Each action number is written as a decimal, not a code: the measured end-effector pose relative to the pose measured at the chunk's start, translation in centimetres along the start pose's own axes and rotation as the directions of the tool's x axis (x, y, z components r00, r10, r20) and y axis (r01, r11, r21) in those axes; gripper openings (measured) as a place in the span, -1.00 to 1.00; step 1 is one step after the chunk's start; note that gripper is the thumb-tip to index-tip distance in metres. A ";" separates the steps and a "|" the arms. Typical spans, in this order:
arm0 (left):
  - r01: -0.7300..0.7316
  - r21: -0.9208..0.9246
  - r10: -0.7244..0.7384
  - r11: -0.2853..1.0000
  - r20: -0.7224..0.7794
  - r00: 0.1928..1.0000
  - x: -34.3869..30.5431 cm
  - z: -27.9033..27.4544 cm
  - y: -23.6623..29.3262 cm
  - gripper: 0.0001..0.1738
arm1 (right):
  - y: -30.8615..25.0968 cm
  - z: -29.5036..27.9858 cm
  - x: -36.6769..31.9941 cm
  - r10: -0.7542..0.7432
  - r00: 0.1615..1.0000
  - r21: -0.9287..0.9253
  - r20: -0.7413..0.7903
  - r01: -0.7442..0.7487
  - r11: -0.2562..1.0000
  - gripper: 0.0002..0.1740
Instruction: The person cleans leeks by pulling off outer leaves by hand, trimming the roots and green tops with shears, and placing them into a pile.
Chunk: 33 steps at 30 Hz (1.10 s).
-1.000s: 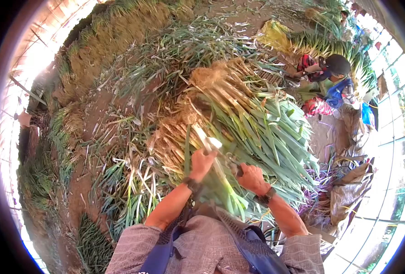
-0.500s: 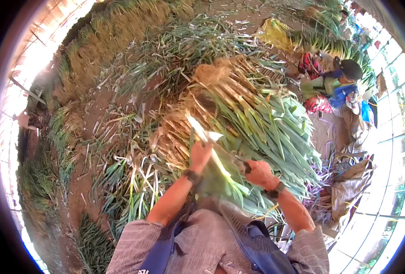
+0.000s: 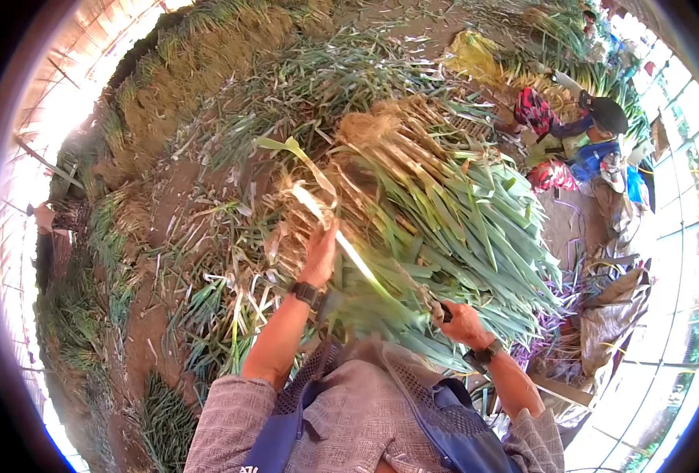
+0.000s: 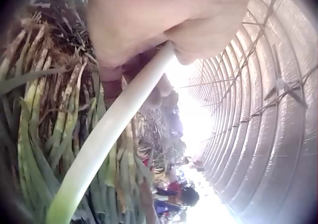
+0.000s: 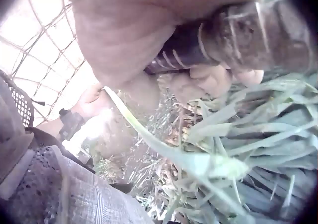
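My left hand (image 3: 320, 256) grips a leek (image 3: 359, 262) by its pale stem, low over a heap of leeks (image 3: 479, 225). In the left wrist view the smooth white shank (image 4: 107, 129) runs down from the palm and turns green. A loose strip of leaf (image 3: 318, 175) curls up beyond the fingers. To the right, my right hand (image 3: 466, 325) holds a knife (image 3: 442, 312), its narrow brownish blade pointing toward the held leek's leaves. The right wrist view shows the dark, banded handle (image 5: 191, 45) in the fist. The held leek's green leaves are blurred near my waist.
Leek trimmings (image 3: 326, 79) cover the ground ahead and to the left. Further rooted leeks stand in a long pile (image 3: 176, 87). At the right, another person (image 3: 578, 142) is low beside the heap, near a yellow sack (image 3: 473, 57) and brown sheeting (image 3: 613, 327).
My left hand has moved up and left with the leek, and a leaf strip now curls away beside it. My right hand has moved right and down, widening the gap between the hands.
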<state>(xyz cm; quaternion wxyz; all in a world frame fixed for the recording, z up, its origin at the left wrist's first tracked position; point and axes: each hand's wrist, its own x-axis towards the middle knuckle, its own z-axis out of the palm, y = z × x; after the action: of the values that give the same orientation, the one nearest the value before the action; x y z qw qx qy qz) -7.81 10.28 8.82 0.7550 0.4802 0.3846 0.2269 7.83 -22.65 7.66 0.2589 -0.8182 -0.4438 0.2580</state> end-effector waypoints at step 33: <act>0.041 -0.224 -0.009 0.974 0.141 0.990 -7.5 7.2 2.3 -0.63 | -9.5 -2.1 6.6 -0.519 0.828 -0.214 -0.209 0.479 0.851 -0.50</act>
<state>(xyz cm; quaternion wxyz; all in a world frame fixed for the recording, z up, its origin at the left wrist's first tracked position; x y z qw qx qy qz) -6.57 1.96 15.33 0.8324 0.4008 0.3088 0.2259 6.72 -12.90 14.10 0.3099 -0.7171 -0.6232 0.0371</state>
